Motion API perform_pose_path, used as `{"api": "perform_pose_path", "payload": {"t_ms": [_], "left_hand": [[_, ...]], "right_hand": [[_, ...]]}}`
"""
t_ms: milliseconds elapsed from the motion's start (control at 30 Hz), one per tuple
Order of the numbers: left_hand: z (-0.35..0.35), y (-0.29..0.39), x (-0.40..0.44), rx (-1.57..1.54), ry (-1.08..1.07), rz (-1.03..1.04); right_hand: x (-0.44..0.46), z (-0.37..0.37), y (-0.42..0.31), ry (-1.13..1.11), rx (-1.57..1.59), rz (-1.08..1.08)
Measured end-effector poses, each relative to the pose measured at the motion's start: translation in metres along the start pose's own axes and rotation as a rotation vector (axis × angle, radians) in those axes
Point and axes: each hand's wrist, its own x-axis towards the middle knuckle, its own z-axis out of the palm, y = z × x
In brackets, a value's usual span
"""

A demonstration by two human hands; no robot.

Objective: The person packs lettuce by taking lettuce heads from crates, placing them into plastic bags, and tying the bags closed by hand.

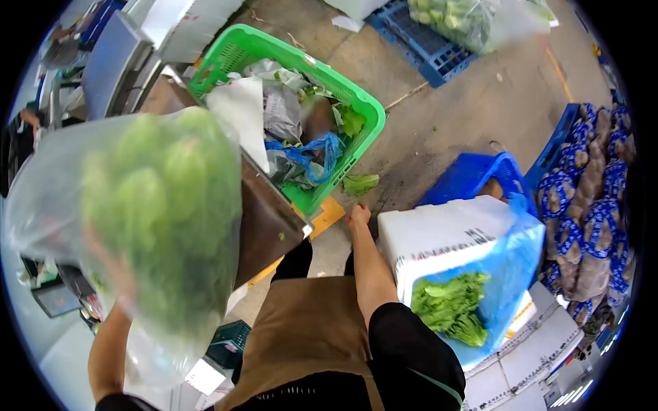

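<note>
A large clear plastic bag of green leafy vegetables (161, 205), blurred by motion, fills the left side of the head view. My left hand (118, 277) grips it from the near side, its fingers partly hidden by plastic and blur. At the centre, my right hand (358, 216) hangs low with its fingers curled in, and nothing shows in it. Just beyond it, a loose green leaf (360, 183) lies on the floor. A brown metal table (264, 219) stands partly behind the bag.
A green crate (367, 113) holds plastic waste and leaves. To the right, a white foam box (445, 229) with blue plastic contains lettuce (452, 305). Beyond are a blue basket (466, 175), filled net sacks (582, 205) and a blue pallet (428, 51) with bagged vegetables.
</note>
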Motion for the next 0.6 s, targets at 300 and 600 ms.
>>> {"api": "perform_pose_path", "payload": {"t_ms": [300, 600], "left_hand": [[-0.002, 0.007, -0.024, 0.041, -0.118, 0.026], [-0.018, 0.013, -0.055, 0.031, -0.127, -0.071]], "right_hand": [[0.15, 0.083, 0.044, 0.015, 0.109, -0.089], [0.145, 0.069, 0.013, 0.224, 0.282, 0.124]]}}
